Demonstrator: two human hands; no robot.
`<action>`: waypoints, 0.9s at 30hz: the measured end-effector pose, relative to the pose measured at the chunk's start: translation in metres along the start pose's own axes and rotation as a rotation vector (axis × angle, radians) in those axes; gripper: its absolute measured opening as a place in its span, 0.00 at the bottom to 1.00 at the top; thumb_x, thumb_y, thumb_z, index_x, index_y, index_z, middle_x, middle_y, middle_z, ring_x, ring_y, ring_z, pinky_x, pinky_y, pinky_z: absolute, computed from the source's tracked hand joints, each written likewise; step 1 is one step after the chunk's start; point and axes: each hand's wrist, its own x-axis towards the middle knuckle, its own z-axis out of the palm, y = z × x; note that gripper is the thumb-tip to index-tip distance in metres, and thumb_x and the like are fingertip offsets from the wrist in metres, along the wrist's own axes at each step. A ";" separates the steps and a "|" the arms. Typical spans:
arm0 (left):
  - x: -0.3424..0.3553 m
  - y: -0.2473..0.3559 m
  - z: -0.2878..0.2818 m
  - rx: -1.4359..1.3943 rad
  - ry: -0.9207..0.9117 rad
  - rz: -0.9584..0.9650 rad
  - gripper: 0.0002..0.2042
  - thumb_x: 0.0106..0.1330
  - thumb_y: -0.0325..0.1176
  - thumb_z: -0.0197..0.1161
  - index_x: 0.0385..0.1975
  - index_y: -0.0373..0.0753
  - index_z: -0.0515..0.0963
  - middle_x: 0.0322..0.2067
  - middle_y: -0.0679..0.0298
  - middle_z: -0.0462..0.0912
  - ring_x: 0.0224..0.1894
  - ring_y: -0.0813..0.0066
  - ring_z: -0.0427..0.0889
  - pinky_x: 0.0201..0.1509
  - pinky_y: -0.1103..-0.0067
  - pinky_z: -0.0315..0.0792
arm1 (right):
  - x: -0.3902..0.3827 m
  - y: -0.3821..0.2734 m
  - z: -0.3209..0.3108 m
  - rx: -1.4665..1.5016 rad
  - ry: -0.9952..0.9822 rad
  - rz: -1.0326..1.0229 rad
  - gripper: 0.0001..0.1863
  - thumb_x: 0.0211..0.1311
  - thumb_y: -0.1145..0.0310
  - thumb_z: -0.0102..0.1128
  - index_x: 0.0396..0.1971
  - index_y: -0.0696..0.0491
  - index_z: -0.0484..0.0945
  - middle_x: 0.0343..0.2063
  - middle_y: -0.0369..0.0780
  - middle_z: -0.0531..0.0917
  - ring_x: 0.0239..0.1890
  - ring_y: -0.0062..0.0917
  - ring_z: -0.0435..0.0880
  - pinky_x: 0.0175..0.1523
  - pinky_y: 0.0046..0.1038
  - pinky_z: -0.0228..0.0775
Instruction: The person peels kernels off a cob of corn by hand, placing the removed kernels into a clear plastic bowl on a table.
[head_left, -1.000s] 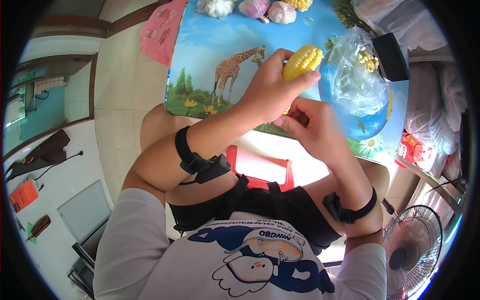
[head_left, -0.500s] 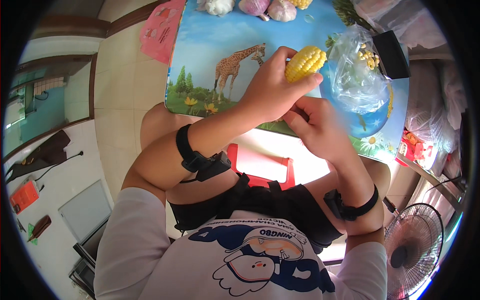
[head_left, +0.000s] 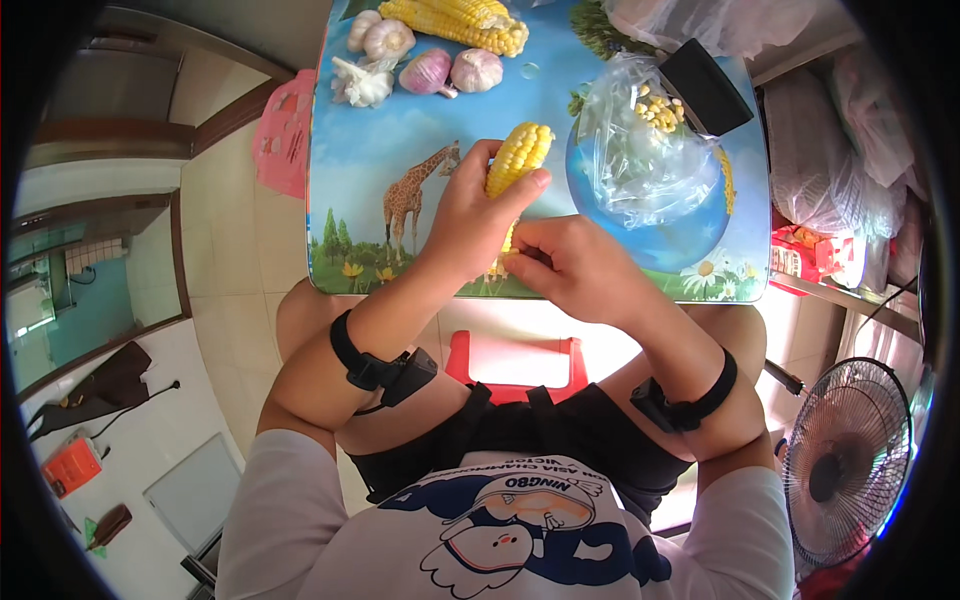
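My left hand (head_left: 470, 212) is wrapped round a cob of yellow corn (head_left: 521, 160), which stands tilted with its upper end above the fist and the thumb lying along it. At the lower end of the same cob, the bent fingers and thumb of my right hand (head_left: 580, 268) grip it. The fingertips there are partly hidden. Right of both hands, a clear plastic bag (head_left: 645, 165) lies over a round blue shape on the tabletop. Loose corn kernels (head_left: 660, 110) show at the bag's far end.
Several garlic bulbs (head_left: 476, 71) and a purple-skinned bulb (head_left: 427, 72) sit at the far left of the picture-printed table (head_left: 350, 140). More corn cobs (head_left: 465, 22) lie behind them. A black box-like object (head_left: 706, 88) stands beside the bag. At lower right is a fan (head_left: 830, 470).
The view has shifted, bringing more of the far table into sight. Both hands still hold the cob, whose lower part now shows between them.
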 end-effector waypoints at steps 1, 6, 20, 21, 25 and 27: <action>0.000 0.000 0.000 0.003 -0.006 0.002 0.18 0.62 0.39 0.66 0.43 0.33 0.71 0.32 0.68 0.74 0.32 0.84 0.70 0.35 0.82 0.67 | 0.000 0.000 0.000 0.004 0.020 -0.035 0.09 0.59 0.68 0.61 0.26 0.59 0.76 0.15 0.44 0.74 0.18 0.35 0.73 0.27 0.34 0.63; 0.002 -0.009 -0.004 -0.058 -0.008 0.002 0.18 0.63 0.39 0.65 0.44 0.34 0.71 0.32 0.69 0.74 0.32 0.85 0.71 0.34 0.83 0.67 | 0.003 0.003 -0.022 -0.096 0.132 -0.176 0.08 0.57 0.68 0.61 0.29 0.57 0.77 0.23 0.47 0.79 0.29 0.43 0.79 0.34 0.40 0.70; -0.002 -0.003 -0.002 -0.009 -0.071 -0.037 0.16 0.66 0.36 0.61 0.48 0.35 0.68 0.29 0.70 0.70 0.23 0.86 0.69 0.25 0.85 0.64 | -0.004 0.032 -0.106 -0.038 0.636 0.264 0.12 0.66 0.65 0.52 0.33 0.60 0.77 0.20 0.42 0.81 0.19 0.24 0.77 0.29 0.28 0.67; -0.002 -0.003 -0.001 -0.010 -0.073 -0.024 0.16 0.66 0.35 0.61 0.48 0.35 0.68 0.29 0.70 0.70 0.23 0.86 0.69 0.25 0.85 0.64 | -0.005 0.032 -0.107 -0.038 0.635 0.262 0.12 0.66 0.65 0.52 0.33 0.60 0.77 0.20 0.42 0.81 0.19 0.24 0.77 0.29 0.28 0.67; -0.003 -0.003 0.000 -0.017 -0.077 -0.019 0.16 0.66 0.35 0.61 0.48 0.35 0.68 0.29 0.70 0.71 0.23 0.86 0.69 0.25 0.85 0.65 | -0.012 0.041 -0.112 -0.206 0.583 0.360 0.14 0.59 0.64 0.59 0.36 0.60 0.81 0.15 0.40 0.78 0.17 0.23 0.74 0.26 0.28 0.65; -0.003 -0.004 -0.001 -0.014 -0.083 -0.011 0.16 0.66 0.35 0.61 0.48 0.35 0.68 0.29 0.70 0.71 0.24 0.86 0.69 0.26 0.85 0.65 | -0.013 0.041 -0.112 -0.250 0.568 0.372 0.15 0.56 0.64 0.62 0.37 0.60 0.82 0.14 0.39 0.77 0.17 0.23 0.74 0.26 0.27 0.65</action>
